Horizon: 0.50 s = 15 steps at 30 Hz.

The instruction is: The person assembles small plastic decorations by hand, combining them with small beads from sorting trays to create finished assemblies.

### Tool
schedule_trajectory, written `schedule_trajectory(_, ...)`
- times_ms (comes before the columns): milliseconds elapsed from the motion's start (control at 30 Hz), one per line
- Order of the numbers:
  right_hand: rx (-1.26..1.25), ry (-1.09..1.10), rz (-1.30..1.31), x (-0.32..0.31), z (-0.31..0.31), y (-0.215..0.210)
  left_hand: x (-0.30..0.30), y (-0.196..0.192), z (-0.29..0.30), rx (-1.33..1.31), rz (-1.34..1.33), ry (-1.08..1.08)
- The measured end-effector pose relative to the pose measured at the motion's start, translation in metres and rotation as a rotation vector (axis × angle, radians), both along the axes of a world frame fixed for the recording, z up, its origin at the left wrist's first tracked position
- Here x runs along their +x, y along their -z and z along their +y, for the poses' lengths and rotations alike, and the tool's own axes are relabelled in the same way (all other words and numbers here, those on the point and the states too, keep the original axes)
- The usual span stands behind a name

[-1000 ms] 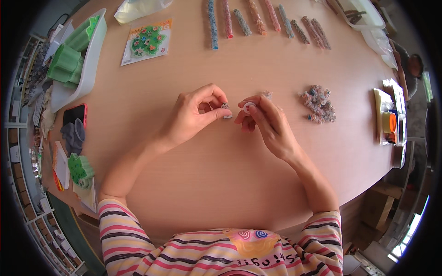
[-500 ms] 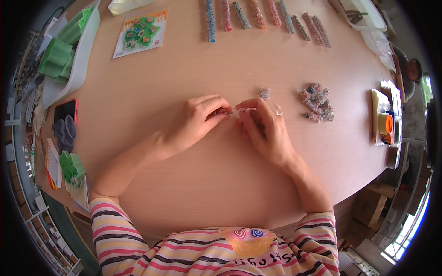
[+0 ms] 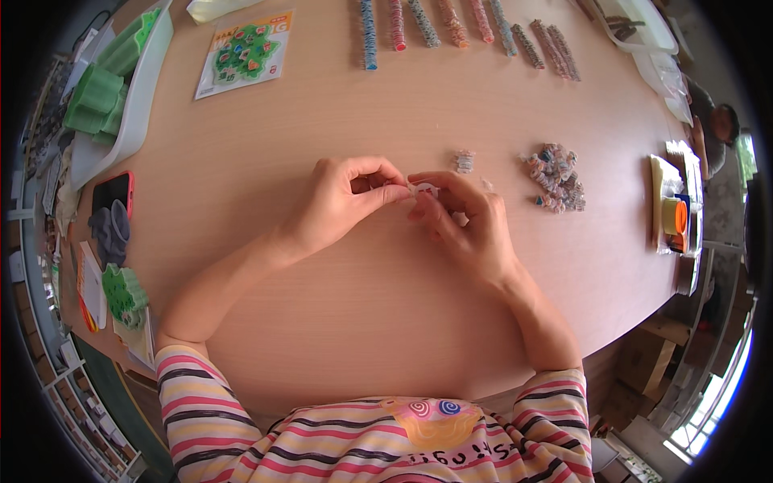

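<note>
Over the middle of the table my two hands meet fingertip to fingertip. My left hand (image 3: pixel 330 201) is closed in a pinch at the edge of a small pale round piece with reddish marks (image 3: pixel 426 191). Thumb and forefinger of my right hand (image 3: pixel 471 229) close on the same piece; its far side is hidden by the fingers. Just beyond my right hand lies a short stack of small wrapped pieces (image 3: pixel 465 161), with a scrap of clear film (image 3: pixel 487 185) by the knuckles. To the right is a heap of similar small coloured pieces (image 3: pixel 555 177).
Several long rolls of coloured pieces (image 3: pixel 427 24) lie in a row at the far edge. A green-patterned packet (image 3: pixel 245 56), a white tray with green blocks (image 3: pixel 149 105), a phone (image 3: pixel 113 193) and grey cloth (image 3: pixel 111 229) lie left. Orange tape (image 3: pixel 679 216) stands right; another person (image 3: pixel 717 125) is beyond.
My left hand has moved slightly right and its fingertips now touch the pale piece beside my right fingers. My right hand has shifted a little.
</note>
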State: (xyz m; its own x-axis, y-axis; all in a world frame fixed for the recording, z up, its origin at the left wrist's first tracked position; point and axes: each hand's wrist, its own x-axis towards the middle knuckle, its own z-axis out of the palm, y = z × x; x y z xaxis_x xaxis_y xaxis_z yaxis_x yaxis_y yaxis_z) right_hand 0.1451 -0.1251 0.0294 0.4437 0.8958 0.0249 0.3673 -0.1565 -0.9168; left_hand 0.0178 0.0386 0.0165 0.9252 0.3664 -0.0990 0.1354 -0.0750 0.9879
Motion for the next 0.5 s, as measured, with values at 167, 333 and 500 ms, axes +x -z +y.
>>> schedule_trajectory(167, -0.107, 0.06, 0.133, 0.0, -0.001, -0.004, 0.003, -0.005, 0.002, 0.785, -0.241, -0.134)
schedule_trajectory(333, -0.074, 0.062, 0.17, 0.0, 0.0, -0.002, 0.006, -0.004, 0.008, 0.769, -0.294, -0.098)
schedule_trajectory(500, 0.022, 0.128, 0.395, 0.003, -0.005, -0.001, -0.007, -0.021, -0.013, -0.346, 0.007, 0.017)
